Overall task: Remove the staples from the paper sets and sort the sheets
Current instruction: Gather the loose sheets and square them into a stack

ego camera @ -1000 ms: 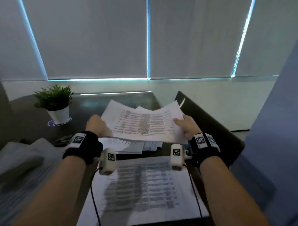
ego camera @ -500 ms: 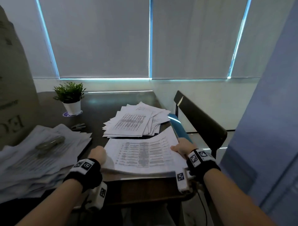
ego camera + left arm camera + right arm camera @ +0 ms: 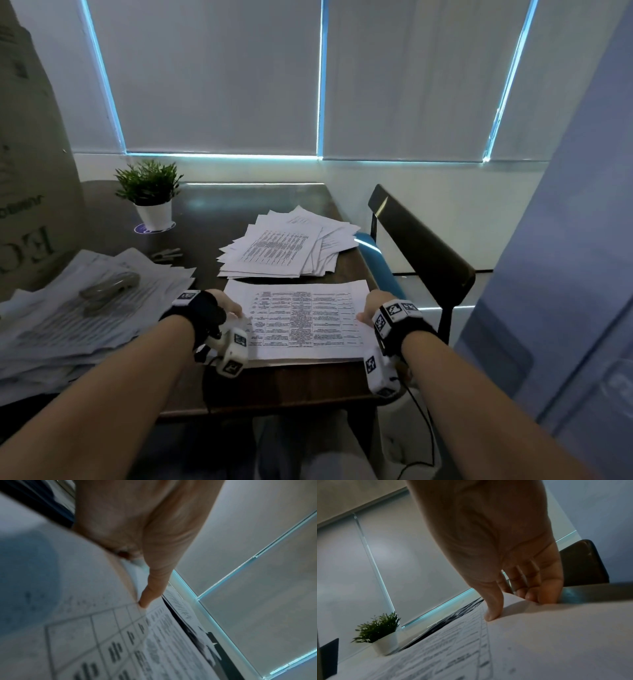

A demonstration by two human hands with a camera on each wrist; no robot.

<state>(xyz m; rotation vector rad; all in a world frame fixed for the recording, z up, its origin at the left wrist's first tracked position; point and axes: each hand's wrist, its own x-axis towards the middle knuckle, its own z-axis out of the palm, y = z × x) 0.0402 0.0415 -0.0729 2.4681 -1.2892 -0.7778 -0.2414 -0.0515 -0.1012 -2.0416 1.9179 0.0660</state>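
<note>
A paper set (image 3: 301,318) printed with a table lies flat near the desk's front edge. My left hand (image 3: 233,310) holds its left edge. In the left wrist view the thumb (image 3: 150,596) sits on top of the sheet (image 3: 77,615) and the fingers go under the lifted edge. My right hand (image 3: 364,313) holds the right edge; its thumb (image 3: 491,614) presses on top and the fingertips (image 3: 539,596) sit at the paper's edge (image 3: 547,628). A fanned pile of loose sheets (image 3: 287,250) lies just beyond. No staple shows.
A large messy stack of papers (image 3: 85,318) fills the left, with a grey tool (image 3: 109,291) on top. A potted plant (image 3: 150,195) and a cardboard box (image 3: 27,171) stand at the back left. A dark chair (image 3: 421,246) stands to the right of the desk (image 3: 274,387).
Both hands carried the paper set from above the far pile back toward me and lowered it onto the desk's front part. The view has tilted up and shifted left.
</note>
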